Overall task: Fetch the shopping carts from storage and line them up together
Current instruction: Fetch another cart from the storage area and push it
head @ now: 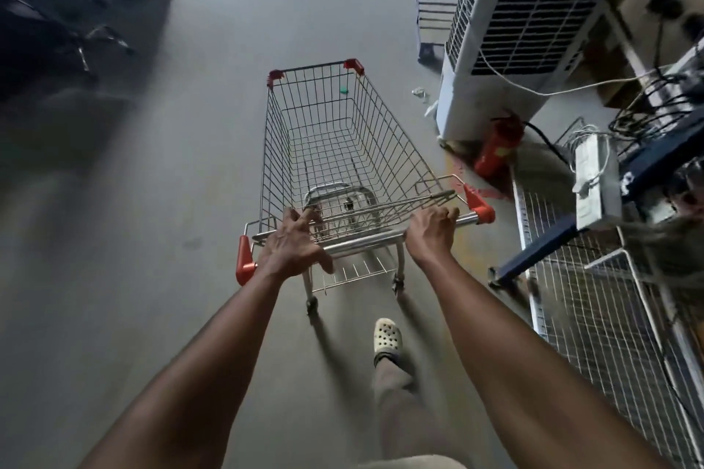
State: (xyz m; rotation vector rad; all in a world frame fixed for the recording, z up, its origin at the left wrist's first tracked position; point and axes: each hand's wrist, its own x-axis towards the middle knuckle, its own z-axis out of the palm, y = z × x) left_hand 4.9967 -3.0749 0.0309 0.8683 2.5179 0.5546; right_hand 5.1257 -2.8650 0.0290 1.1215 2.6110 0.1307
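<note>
A wire shopping cart [335,141] with red corner caps stands on the grey floor in front of me, its basket empty. Its chrome handle bar [365,240] runs across the near end, with red end caps. My left hand [293,244] lies over the left part of the bar, thumb under it and fingers spread forward onto the folded child seat. My right hand [430,230] grips the right part of the bar with its fingers curled round it. My right foot in a pale clog [388,337] is stepping behind the cart.
A big white air cooler [514,30] stands at the right, a red fire extinguisher [497,148] lying at its base. Wire shelving [594,308] with cables and boxes lines the right edge. Dark office chairs [57,23] sit at the far left. Open grey floor lies ahead.
</note>
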